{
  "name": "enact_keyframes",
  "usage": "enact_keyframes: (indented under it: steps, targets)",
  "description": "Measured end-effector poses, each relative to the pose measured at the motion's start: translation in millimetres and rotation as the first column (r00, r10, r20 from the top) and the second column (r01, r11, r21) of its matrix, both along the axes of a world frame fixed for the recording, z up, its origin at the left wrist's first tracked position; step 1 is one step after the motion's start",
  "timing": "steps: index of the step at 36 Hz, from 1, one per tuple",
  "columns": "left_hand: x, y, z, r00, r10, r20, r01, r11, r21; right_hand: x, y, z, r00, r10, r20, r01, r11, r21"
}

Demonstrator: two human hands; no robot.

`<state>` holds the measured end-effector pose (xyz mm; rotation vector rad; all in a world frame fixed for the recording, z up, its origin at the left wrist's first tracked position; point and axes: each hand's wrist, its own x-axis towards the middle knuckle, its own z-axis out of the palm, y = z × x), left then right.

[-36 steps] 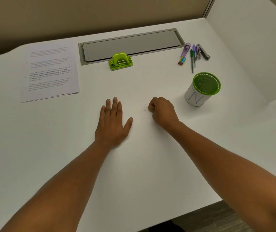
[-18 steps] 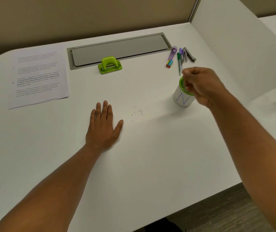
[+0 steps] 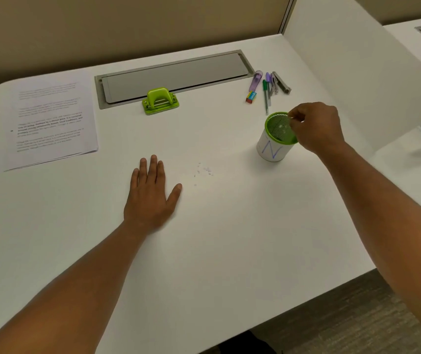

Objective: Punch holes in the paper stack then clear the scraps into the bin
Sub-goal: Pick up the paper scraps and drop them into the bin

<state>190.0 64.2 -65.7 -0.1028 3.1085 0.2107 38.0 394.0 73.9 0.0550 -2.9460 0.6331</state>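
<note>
- Over the bin [image 3: 272, 149], our right hand [image 3: 315, 127] pinches, contents too small to tell; we release w/ fingertips inside rim.
- Left hand [image 3: 153, 194] lies flat, empty, beside remaining scraps [image 3: 204, 171].

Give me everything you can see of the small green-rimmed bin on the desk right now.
The bin is a small round cup standing upright on the white desk, at its right side, below the pens. Its outer wall looks white with a blue scribble like an N; its rim and mesh inside are bright green. A few pale specks show inside. The right hand hovers over its right rim, fingertips pinched; contact is unclear. Loose scraps lie apart to its left.
</note>
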Motion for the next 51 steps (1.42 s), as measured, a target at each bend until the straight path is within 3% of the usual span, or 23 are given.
enact_keyframes:
  steps: [5,9,12,15,18,22,32,44,47,51]
  targets:
    - [-0.5,-0.6,-3.0,1.0,0.0,-0.004,0.0,1.0,-0.004,3.3,-4.6,1.5,0.997,-0.02,-0.069,0.021,1.0,0.015]
    - [-0.7,-1.2,-3.5,1.0,0.003,-0.01,-0.003,1.0,-0.007,7.0,-7.9,2.1,0.998,0.039,-0.051,-0.033,0.993,0.114]
    - [-0.7,0.0,-3.6,1.0,0.004,-0.018,-0.004,1.0,0.003,12.2,-17.6,4.1,0.989,0.067,-0.131,-0.051,0.991,0.121]
    - [-0.6,0.2,-4.0,1.0,0.002,-0.016,-0.002,1.0,0.013,30.4,-41.6,-2.6,0.964,0.179,-0.195,-0.168,0.983,0.071]
    - [0.0,-0.7,-4.8,1.0,0.001,-0.02,-0.001,1.0,0.01,59.6,-72.4,-26.3,0.921,0.377,-0.098,-0.38,0.925,-0.011]
    - [-1.1,-0.7,-6.3,1.0,0.006,-0.03,-0.006,1.0,0.007,88.5,-105.9,-69.8,0.857,0.512,0.055,-0.514,0.856,0.051]
    - [-3.2,-3.4,-10.3,0.999,-0.002,-0.042,0.0,1.0,-0.031,75.8,-139.6,-124.6,0.891,0.41,0.194,-0.448,0.864,0.229]
    - [-2.6,-2.0,-6.9,1.0,0.005,-0.021,-0.005,1.0,-0.022,48.0,-131.0,-119.5,0.921,0.355,0.159,-0.375,0.92,0.118]
    - [-2.3,-2.2,-5.9,1.0,0.003,-0.021,-0.003,1.0,-0.024,51.5,-134.4,-117.4,0.858,0.488,0.16,-0.506,0.858,0.092]
    - [-2.0,-2.1,-5.4,1.0,0.003,-0.021,-0.003,1.0,-0.017,67.1,-132.3,-123.1,0.771,0.603,0.206,-0.636,0.749,0.186]
